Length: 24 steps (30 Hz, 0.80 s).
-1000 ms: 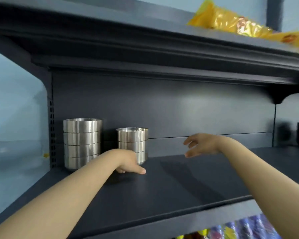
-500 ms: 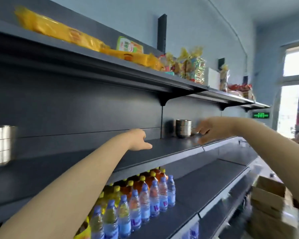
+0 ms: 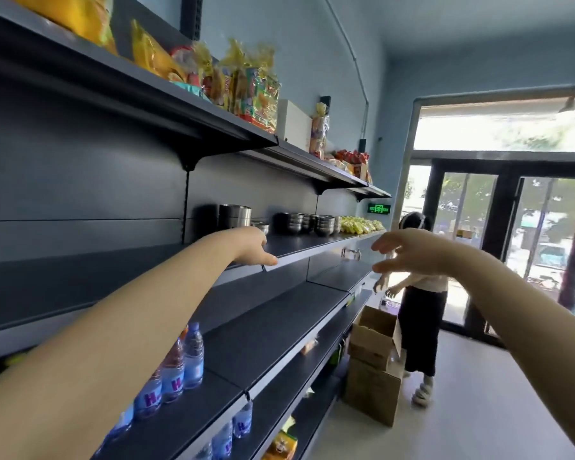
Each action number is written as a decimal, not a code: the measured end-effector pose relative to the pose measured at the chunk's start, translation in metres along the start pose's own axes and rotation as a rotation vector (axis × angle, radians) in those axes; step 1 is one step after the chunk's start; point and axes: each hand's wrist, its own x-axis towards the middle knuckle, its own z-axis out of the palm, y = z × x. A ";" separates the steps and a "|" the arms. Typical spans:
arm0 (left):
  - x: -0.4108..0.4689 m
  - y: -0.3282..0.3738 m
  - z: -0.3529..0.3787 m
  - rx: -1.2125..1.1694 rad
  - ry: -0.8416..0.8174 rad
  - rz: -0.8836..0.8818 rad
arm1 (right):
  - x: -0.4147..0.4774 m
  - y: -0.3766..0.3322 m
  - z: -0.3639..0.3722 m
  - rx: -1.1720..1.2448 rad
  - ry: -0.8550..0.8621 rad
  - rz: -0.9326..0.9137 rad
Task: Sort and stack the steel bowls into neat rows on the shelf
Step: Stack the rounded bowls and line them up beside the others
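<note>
Stack: steel bowls (image 3: 234,215) piled straight-walled at the back of the middle shelf (image 3: 299,249), rounder bowls (image 3: 307,224) clustered farther along it.
Left grip (image 3: 254,249): down at the shelf's front edge, just short of the stack, fingers loose, nothing in them.
Right grip (image 3: 409,250): out in the air off the shelf, fingers spread, empty.
Beyond: yellow packets (image 3: 359,225) past the bowls, water bottles (image 3: 180,366) on a lower shelf, cardboard boxes (image 3: 372,360) beside another person (image 3: 419,310).
</note>
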 end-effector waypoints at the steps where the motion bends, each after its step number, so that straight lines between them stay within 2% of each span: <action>1: 0.015 -0.001 0.005 0.007 -0.008 0.003 | 0.010 0.007 0.003 -0.010 0.000 0.007; 11: 0.186 -0.055 -0.001 0.025 -0.030 -0.091 | 0.194 0.033 0.019 -0.094 -0.001 -0.062; 19: 0.285 -0.114 0.009 0.101 -0.111 -0.257 | 0.326 0.054 0.080 -0.079 -0.091 -0.099; 24: 0.335 -0.137 0.029 0.218 -0.186 -0.441 | 0.412 0.057 0.089 -0.031 0.016 -0.171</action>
